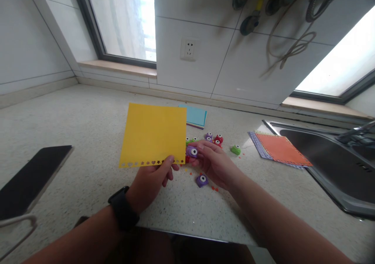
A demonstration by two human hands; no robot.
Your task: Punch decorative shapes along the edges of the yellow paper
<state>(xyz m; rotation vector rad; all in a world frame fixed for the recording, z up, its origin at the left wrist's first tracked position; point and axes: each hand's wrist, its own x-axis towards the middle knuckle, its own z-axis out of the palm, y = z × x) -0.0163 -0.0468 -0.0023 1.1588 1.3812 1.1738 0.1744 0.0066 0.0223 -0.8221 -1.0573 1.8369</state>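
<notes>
Left hand: closed on the lower edge of the yellow sheet (155,133), thumb on top; the left hand (149,184) is at lower centre, a black watch (123,207) on its wrist
Right hand: gripping the held purple punch (191,151) at the sheet's right edge; the right hand (215,164) is just right of centre, fingers curled around the punch
Left side: a dark flat slab (35,178), a pale cable (20,219) at lower left
Behind the sheet: pale blue sheets (197,116), their left part covered by the yellow one
Centre: green, purple and red punches (218,139) clustered beyond the right hand, some partly hidden by sheet and fingers; the loose purple punch (202,180) sits nearer the bottom
Right side: a single green punch (235,149), then an orange sheet (283,149) over purple ones, reaching over the rim of the sink (345,164)
Yellow sheet: left of centre, roughly square, plain, with a row of cut-outs along the lower edge, hearts and stars among them
Whether paper sits in the punch: cannot tell
Materials: smooth matte paper, shiny rounded punches with eye-like tops, tiny orange scraps (215,189), pale speckled counter (88,127), grey metal sink
</notes>
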